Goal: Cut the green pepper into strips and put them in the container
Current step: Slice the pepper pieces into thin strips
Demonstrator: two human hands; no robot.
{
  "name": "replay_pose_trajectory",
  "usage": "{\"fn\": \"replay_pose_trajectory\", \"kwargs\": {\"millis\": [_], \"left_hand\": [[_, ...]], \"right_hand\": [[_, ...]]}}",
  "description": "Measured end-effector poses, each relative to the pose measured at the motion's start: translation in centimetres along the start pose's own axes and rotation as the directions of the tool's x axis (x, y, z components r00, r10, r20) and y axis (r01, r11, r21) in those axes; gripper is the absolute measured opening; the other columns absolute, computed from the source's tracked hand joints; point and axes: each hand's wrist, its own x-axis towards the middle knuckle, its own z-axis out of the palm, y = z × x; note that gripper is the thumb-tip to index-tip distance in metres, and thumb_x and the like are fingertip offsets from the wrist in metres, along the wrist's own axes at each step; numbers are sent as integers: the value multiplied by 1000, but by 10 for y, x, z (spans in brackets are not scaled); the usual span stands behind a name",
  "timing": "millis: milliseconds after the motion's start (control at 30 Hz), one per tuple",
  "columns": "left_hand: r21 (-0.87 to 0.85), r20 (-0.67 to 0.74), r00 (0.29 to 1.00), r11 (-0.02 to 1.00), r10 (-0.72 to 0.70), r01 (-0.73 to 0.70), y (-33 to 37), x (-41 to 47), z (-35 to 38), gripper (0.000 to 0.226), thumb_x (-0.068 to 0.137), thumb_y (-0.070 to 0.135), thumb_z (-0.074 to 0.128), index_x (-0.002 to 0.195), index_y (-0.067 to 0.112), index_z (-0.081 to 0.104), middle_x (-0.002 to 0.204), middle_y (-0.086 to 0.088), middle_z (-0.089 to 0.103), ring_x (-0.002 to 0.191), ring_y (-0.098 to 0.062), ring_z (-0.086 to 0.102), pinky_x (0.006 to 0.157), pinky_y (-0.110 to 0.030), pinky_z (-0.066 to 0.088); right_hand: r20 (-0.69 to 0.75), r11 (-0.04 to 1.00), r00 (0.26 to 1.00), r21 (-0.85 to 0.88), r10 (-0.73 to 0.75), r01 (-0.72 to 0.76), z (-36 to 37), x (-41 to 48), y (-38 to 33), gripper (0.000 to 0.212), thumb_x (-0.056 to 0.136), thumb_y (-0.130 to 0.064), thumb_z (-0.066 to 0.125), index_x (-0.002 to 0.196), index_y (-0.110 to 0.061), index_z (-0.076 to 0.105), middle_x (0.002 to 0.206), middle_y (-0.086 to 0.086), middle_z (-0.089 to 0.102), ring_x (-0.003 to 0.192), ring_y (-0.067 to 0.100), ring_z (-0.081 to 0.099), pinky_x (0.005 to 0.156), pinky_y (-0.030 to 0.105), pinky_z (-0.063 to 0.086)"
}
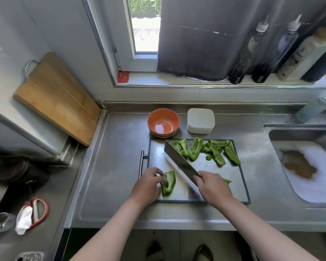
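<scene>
- Pepper piece (169,182): one curved green section on the near left part of the board (233,185).
- Left hand (149,182): fingers curled onto the pepper piece's left edge, pinching it down. The piece lies just right of the fingertips, touching them. I judge this grip keeps the curved wall from rocking under a blade.
- Right hand (213,186): wrapped round the knife handle, at the near middle of the board, just right of the piece.
- Knife (179,159): a broad cleaver slanting away to the far left, its blade just beside the piece. I cannot tell whether the edge touches the board. I read the angle as lining up a lengthwise cut.
- Heap (205,150): long cut sections along the board's far edge, well apart from both hands. I judge they were set there to leave the near part free for cutting.
- Scrap (226,180): a small green bit just right of the right hand.
- Container (200,120): white and square, behind the board and off it, beside an orange bowl (163,122). I cannot tell whether a lid is on, and no pepper shows in it.
- Stage, as I judge it: cutting is under way and moving strips to the container has not begun.
</scene>
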Motion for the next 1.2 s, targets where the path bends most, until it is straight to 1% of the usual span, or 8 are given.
{"fn": "replay_pose_trajectory", "kwargs": {"millis": [100, 233, 400, 500, 600, 767, 1033, 1200], "left_hand": [[75, -53, 986, 985, 158, -154, 1, 3, 7, 23, 73, 9, 79, 89, 25, 77, 103, 6, 62, 100, -12, 55, 67, -30, 55], [137, -158, 939, 949, 305, -285, 3, 5, 20, 13, 77, 9, 77, 89, 15, 75, 91, 1, 66, 88, -16, 58, 58, -29, 55], [163, -227, 924, 947, 308, -276, 9, 2, 27, 25, 64, 5, 90, 81, 15, 75, 84, 0, 66, 78, -19, 60, 51, -25, 50], [168, -231, 931, 954, 282, -247, 10, 3, 28, 25, 64, 5, 89, 81, 15, 74, 84, -1, 66, 78, -22, 61, 46, -27, 49], [173, -220, 934, 954, 281, -246, 8, 5, 32, 23, 67, 4, 87, 83, 14, 74, 86, -2, 67, 80, -23, 61, 47, -32, 51], [189, -221, 930, 948, 294, -255, 5, 11, 35, 18, 68, 5, 82, 79, 15, 74, 80, -4, 64, 81, -24, 56, 51, -32, 51], [218, -190, 935, 942, 298, -256, 11, 12, 31, 33, 57, 0, 90, 81, 18, 76, 83, -2, 68, 74, -22, 64, 54, -28, 53], [205, -183, 942, 948, 280, -242, 13, 9, 29, 38, 55, 1, 91, 86, 18, 77, 87, -2, 68, 79, -22, 63, 53, -26, 52]], "right_hand": [[-10, 999, 999, -14, -44, 44, -3, -5, -11, 33, 103, -38, 44, 75, -22, 54, 70, -5, 61, 70, 21, 59, 57, 34, 39], [-4, 994, 995, -52, -98, 97, 0, -16, -27, 32, 103, -39, 42, 79, -23, 56, 70, -3, 62, 68, 23, 59, 57, 35, 40], [10, 986, 994, -124, -112, 113, 5, -29, -31, 36, 104, -38, 39, 71, -25, 45, 65, -3, 53, 62, 23, 49, 48, 29, 27], [23, 982, 993, -149, -112, 114, 6, -32, -33, 33, 103, -36, 37, 76, -24, 50, 69, -2, 56, 62, 23, 50, 49, 32, 29], [24, 975, 994, -190, -111, 113, 3, -34, -35, 32, 103, -35, 36, 84, -22, 57, 75, 0, 60, 67, 25, 54, 53, 35, 32], [2, 963, 992, -242, -123, 120, -2, -35, -41, 27, 103, -31, 37, 85, -21, 54, 77, 0, 58, 67, 25, 52, 49, 34, 28], [51, 904, 986, -394, -161, 168, 7, -35, -35, 13, 99, -15, 40, 91, -21, 49, 69, -2, 42, 66, 29, 48, 46, 33, 21], [29, 911, 979, -363, -200, 197, 8, -39, -31, 19, 102, -22, 37, 94, -19, 54, 72, 0, 49, 66, 28, 50, 49, 35, 26]]}}
